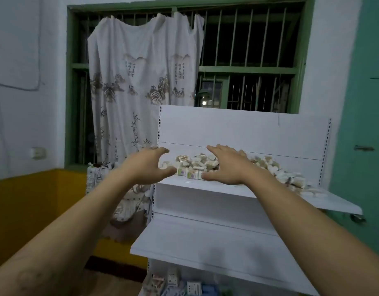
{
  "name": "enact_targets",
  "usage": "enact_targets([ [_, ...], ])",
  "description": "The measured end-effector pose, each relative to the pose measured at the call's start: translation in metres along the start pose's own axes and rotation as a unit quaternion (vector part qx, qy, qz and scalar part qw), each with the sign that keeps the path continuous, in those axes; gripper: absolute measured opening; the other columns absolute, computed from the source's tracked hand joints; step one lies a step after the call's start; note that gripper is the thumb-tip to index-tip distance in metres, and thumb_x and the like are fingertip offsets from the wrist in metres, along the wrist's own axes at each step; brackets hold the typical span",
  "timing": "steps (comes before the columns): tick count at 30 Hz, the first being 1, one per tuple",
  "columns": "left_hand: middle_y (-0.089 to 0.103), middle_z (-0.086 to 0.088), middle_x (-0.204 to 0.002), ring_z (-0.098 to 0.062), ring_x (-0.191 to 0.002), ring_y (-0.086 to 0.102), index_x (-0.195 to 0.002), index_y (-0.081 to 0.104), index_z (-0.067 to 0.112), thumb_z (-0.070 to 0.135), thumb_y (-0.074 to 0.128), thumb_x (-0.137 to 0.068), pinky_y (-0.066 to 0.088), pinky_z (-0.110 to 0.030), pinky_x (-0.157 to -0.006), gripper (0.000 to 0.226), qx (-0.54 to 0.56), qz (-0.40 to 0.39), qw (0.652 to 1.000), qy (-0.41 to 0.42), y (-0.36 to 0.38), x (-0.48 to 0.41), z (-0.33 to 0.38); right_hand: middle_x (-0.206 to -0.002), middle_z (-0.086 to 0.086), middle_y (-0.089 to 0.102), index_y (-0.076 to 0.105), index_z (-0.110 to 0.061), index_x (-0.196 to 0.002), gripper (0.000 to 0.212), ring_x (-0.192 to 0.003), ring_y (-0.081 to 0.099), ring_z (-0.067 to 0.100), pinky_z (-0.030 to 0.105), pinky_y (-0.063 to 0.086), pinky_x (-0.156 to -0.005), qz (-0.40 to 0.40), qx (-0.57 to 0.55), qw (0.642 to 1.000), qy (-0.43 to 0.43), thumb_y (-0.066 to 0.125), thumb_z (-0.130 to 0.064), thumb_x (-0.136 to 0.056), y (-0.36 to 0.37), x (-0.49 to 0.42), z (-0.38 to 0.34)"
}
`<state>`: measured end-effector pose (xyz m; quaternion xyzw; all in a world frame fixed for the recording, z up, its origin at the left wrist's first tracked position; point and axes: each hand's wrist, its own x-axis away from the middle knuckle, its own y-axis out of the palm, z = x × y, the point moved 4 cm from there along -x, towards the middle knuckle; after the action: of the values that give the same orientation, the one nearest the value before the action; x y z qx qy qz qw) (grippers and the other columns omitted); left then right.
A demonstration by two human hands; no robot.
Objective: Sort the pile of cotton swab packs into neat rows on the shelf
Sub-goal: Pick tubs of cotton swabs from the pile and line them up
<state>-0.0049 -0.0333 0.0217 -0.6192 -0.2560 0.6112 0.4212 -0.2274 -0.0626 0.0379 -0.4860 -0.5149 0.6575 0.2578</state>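
The white upper shelf (338, 204) carries a loose pile of cotton swab packs (197, 165), heaped from its left end towards the right. Directly behind the pile stands the white back panel (237, 129). Right of the pile, a few flat white packs (316, 192) lie strewn near the front edge. Below the pile is a second shelf (205, 242), and lower still some small boxed goods (192, 285).
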Motion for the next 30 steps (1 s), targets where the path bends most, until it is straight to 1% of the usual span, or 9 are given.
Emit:
enact_targets([
  [4,0.043,0.001,-0.15,-0.021,-0.135,0.041,-0.149,0.032,0.025,0.066,0.051,-0.086,0.041,-0.041,-0.105,0.078,-0.005,-0.006,1.0,-0.021,0.007,0.003,-0.021,-0.164,0.001,0.006,0.01,-0.032,-0.155,0.091,-0.15,0.005,0.02,0.05,0.005,-0.118,0.0,-0.005,1.0,-0.011,0.059,-0.061,-0.085,0.01,-0.01,-0.016],
  [8,0.044,0.001,-0.149,-0.022,-0.133,0.043,-0.148,0.032,0.027,0.066,0.051,-0.086,0.042,-0.043,-0.104,0.076,0.011,-0.013,0.999,-0.04,0.026,0.007,-0.041,-0.163,-0.001,0.011,0.014,-0.032,-0.155,0.091,-0.15,0.008,0.018,0.044,0.012,-0.118,0.015,-0.025,0.999,-0.027,0.061,-0.06,-0.083,0.029,-0.02,-0.02],
  [10,0.044,0.0,-0.148,-0.022,-0.133,0.042,-0.148,0.032,0.027,0.066,0.052,-0.086,0.042,-0.042,-0.104,0.076,0.015,-0.021,0.999,-0.047,0.038,0.008,-0.048,-0.163,0.0,0.012,0.014,-0.031,-0.155,0.092,-0.15,0.009,0.017,0.047,0.012,-0.12,0.015,-0.02,0.999,-0.034,0.062,-0.06,-0.082,0.04,-0.026,-0.022],
  [12,0.046,-0.001,-0.147,-0.022,-0.132,0.043,-0.148,0.033,0.025,0.065,0.052,-0.086,0.043,-0.041,-0.104,0.076,0.017,-0.025,0.998,-0.052,0.046,0.008,-0.055,-0.162,0.0,0.015,0.015,-0.03,-0.154,0.093,-0.149,0.011,0.018,0.05,0.015,-0.119,0.01,-0.021,0.999,-0.046,0.063,-0.062,-0.081,0.052,-0.035,-0.024],
  [18,0.044,0.001,-0.147,-0.018,-0.134,0.041,-0.147,0.036,0.024,0.067,0.052,-0.085,0.042,-0.042,-0.106,0.077,0.021,-0.022,0.997,-0.07,0.065,0.003,-0.089,-0.162,-0.003,0.017,0.018,-0.03,-0.154,0.092,-0.149,0.013,0.017,0.047,0.017,-0.119,0.012,-0.054,0.997,-0.063,0.062,-0.062,-0.08,0.089,-0.069,-0.03],
  [22,0.043,0.001,-0.148,-0.019,-0.133,0.042,-0.147,0.036,0.023,0.064,0.052,-0.087,0.04,-0.04,-0.107,0.075,0.01,-0.032,0.997,-0.075,0.081,-0.015,-0.103,-0.163,-0.001,0.014,0.018,-0.03,-0.154,0.091,-0.149,0.013,0.017,0.049,0.017,-0.118,0.0,-0.068,0.996,-0.063,0.062,-0.06,-0.081,0.118,-0.102,-0.029],
  [26,0.045,0.0,-0.146,-0.019,-0.127,0.047,-0.147,0.036,0.022,0.063,0.052,-0.088,0.042,-0.04,-0.103,0.074,0.005,-0.049,0.996,-0.073,0.106,-0.044,-0.119,-0.162,0.002,0.016,0.02,-0.03,-0.154,0.09,-0.149,0.015,0.02,0.049,0.019,-0.118,0.006,-0.094,0.994,-0.06,0.064,-0.06,-0.081,0.147,-0.146,-0.024],
  [30,0.042,0.0,-0.148,-0.02,-0.133,0.041,-0.147,0.036,0.022,0.06,0.053,-0.089,0.039,-0.04,-0.105,0.072,-0.01,-0.068,0.995,-0.073,0.136,-0.089,-0.143,-0.162,0.001,0.017,0.019,-0.028,-0.154,0.092,-0.148,0.018,0.02,0.049,0.02,-0.117,-0.001,-0.112,0.992,-0.054,0.063,-0.061,-0.08,0.182,-0.205,-0.014],
])
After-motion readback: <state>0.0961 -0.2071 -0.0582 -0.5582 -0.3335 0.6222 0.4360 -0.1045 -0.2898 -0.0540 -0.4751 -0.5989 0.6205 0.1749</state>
